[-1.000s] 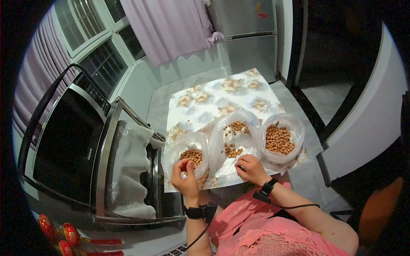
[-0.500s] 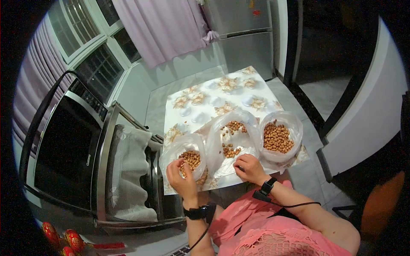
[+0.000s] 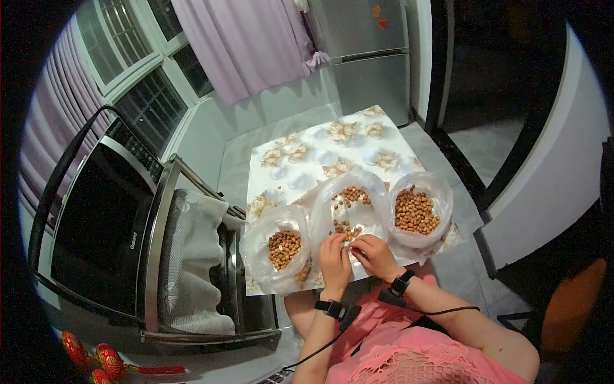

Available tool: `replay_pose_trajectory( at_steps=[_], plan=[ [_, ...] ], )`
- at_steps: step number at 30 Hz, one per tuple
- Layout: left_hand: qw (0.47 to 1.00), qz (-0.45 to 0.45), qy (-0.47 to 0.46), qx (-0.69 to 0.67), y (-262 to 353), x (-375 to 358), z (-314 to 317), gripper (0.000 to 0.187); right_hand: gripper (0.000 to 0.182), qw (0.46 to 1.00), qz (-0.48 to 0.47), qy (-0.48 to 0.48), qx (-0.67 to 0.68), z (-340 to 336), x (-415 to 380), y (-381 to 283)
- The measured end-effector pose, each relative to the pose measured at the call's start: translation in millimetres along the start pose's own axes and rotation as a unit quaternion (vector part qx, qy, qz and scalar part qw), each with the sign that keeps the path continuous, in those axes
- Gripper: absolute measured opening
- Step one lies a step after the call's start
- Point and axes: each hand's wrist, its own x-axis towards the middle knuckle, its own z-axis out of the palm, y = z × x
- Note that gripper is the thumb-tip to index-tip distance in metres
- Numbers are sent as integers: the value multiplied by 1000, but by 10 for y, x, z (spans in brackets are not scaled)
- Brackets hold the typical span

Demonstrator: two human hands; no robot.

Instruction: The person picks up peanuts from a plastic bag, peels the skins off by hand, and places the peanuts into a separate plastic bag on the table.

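My left hand point(image 3: 335, 262) and my right hand point(image 3: 377, 256) are close together over the near side of the middle clear plastic bag point(image 3: 321, 208). Both have their fingers bent and pinched; what they hold, if anything, is too small to see. Small brown nuts point(image 3: 352, 195), perhaps peanuts, lie scattered in two loose groups inside that open bag. To the left, another plastic bag point(image 3: 257, 256) holds a pile of brown nuts point(image 3: 284, 247). On the right, a third open bag point(image 3: 442, 191) contains a larger heap of similar nuts point(image 3: 417, 214).
The bags stand along the near part of a table with a flowered cloth point(image 3: 307, 153). An oven-like appliance point(image 3: 96, 230) and a metal stand with a lace cover point(image 3: 192, 256) are at left. A fridge point(image 3: 371, 83) stands behind. Cables trail from both wristbands.
My left hand has moved right, from over the left bag to the middle bag beside my right hand. The right hand has stayed nearly in place.
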Motion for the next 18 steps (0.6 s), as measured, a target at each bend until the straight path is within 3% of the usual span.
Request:
replay_pose_trajectory(
  at_steps=[2, 6, 11, 18],
  plan=[
    [999, 39, 6, 17, -49, 13, 84, 39, 25, 1000, 8, 7, 5, -6, 6, -8],
    [998, 33, -14, 42, -59, -30, 143, 43, 30, 1000, 13, 26, 7, 3, 32, -34],
    [1000, 19, -10, 3, -83, -62, 119, 32, 34, 997, 61, 33, -35, 15, 48, -64],
    [999, 1, 13, -46, -103, -87, 81, 24, 31, 997, 57, 14, -54, 21, 40, -43]
  ],
)
